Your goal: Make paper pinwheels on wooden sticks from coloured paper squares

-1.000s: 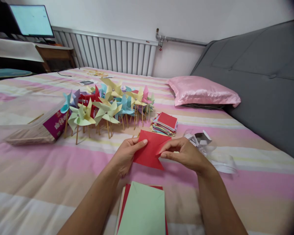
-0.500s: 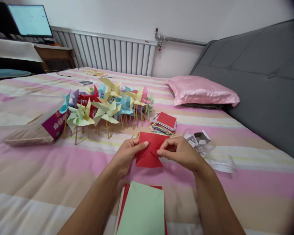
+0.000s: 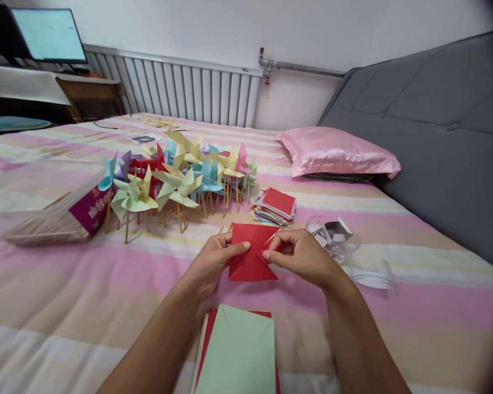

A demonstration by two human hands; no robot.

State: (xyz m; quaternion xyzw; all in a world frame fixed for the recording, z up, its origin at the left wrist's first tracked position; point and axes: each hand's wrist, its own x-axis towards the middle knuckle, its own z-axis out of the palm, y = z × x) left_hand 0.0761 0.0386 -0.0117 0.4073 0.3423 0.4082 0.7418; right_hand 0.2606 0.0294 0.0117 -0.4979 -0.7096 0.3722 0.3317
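Both hands meet on one red paper square (image 3: 250, 254), held just above the striped bed (image 3: 66, 284) a little nearer the person than the middle of the bedding. The left hand (image 3: 213, 262) has its grip narrowed on the sheet's left edge, thumb on top pressing toward the centre; the right hand (image 3: 302, 254) pinches a folded-in flap at the centre between thumb and forefinger, the other fingers curled. The sheet looks cut from its corners, with at least one point already bent to the middle and the rest lying flat, so the folding seems begun rather than finished, though how many points are gathered is hard to make out at this size. No stick or pin shows on it, so the mounting appears to be left. The square has no real long axis; it lies tilted, its face turned up toward the camera, one corner aimed at the far edge of the bed and another toward the person. Just beyond it sits a stack of small cut squares (image 3: 276, 207), and to the left of that a crowd of finished pinwheels (image 3: 176, 178) upright on sticks beside a purple box (image 3: 91, 207). A pile of larger sheets with a green one on top (image 3: 238, 353) lies at the near edge, and a clear plastic wrapper (image 3: 353, 254) to the right.
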